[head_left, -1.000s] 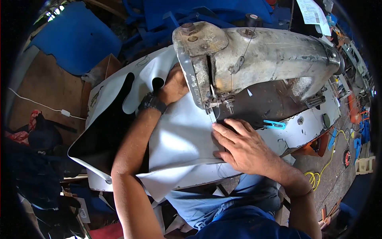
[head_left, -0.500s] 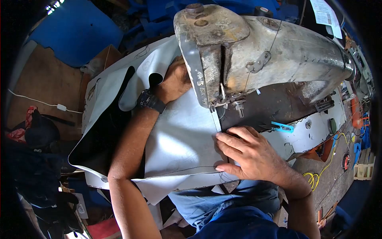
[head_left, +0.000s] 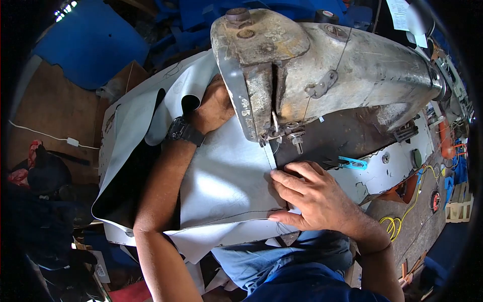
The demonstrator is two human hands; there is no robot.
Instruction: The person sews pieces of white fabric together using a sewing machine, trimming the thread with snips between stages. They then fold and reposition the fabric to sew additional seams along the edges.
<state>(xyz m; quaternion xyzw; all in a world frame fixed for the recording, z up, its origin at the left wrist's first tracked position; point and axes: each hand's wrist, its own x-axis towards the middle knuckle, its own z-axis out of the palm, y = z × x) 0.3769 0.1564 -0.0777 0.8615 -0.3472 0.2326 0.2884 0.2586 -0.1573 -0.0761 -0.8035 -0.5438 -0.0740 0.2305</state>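
Note:
A worn grey sewing machine (head_left: pixel 347 70) reaches over the table, its needle area above the edge of a pale grey sheet (head_left: pixel 226 176). A stitched line runs along the sheet's front and right edges. My left hand (head_left: pixel 214 105), with a dark watch on the wrist, lies on the sheet behind the machine's head; its fingers are mostly hidden there. The sheet curls up in folds beside that wrist, showing a black underside. My right hand (head_left: pixel 309 196) rests with fingers spread on the sheet's right edge, just in front of the needle area.
Light blue thread snips (head_left: pixel 352 163) lie on the white table (head_left: pixel 392 168) to the right. A yellow cable (head_left: pixel 394 226) is on the floor at the right. A blue sheet (head_left: pixel 93 43) and brown board (head_left: pixel 53 116) are at the left.
The machine and table appear slightly further left in view. The folded sheet at the left has shifted a little. Both hands keep nearly the same places on the sheet.

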